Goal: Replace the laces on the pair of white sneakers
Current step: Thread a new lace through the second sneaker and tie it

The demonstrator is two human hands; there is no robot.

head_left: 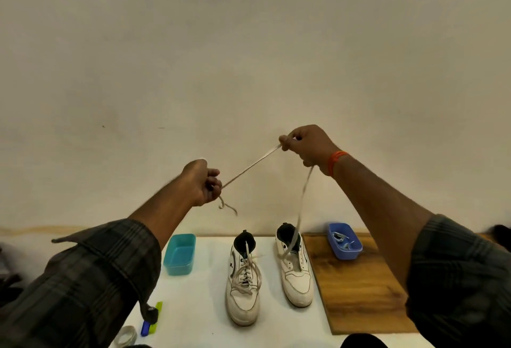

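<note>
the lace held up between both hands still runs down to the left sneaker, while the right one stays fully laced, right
Not quite: the head view shows the lace, gripped by the left hand and right hand, trailing down to the right sneaker. The left sneaker is the fully laced one.

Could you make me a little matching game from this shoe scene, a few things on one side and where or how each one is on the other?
Things:
1. left sneaker
2. right sneaker
3. teal tub
4. blue tub

States:
A. stands on the wooden board, with something pale inside
B. laced, loose ends lying over it
C. eyelets bare, its lace pulled up between the left hand and right hand
D. on the white surface, nothing visible in it

Pairs: 1-B, 2-C, 3-D, 4-A
</note>
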